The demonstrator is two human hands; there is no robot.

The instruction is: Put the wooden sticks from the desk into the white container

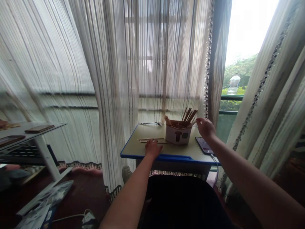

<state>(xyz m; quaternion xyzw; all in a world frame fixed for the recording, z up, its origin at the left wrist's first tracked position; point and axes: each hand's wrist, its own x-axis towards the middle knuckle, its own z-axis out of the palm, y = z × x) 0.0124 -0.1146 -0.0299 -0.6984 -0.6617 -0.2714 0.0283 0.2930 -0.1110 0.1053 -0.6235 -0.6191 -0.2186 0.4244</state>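
Observation:
A white box (171, 135) with a brown mushroom-like print stands on the small desk, with several brown chopsticks (188, 115) leaning upright out of it. My right hand (206, 128) is at the box's right rim, its fingertips pinched on a pale chopstick (192, 123) that slants out of the box. On the desktop left of the box lie light wooden chopsticks (150, 139), roughly parallel. My left hand (152, 148) rests palm down just in front of them, fingers spread and reaching onto the nearer one; whether they press it I cannot tell.
The desk (131, 147) has a blue edge. A phone (204, 145) with a white cable lies right of the box, and another thin cable (150, 123) lies along the back. Striped curtains (114, 79) hang behind. A white table (57, 126) stands at left.

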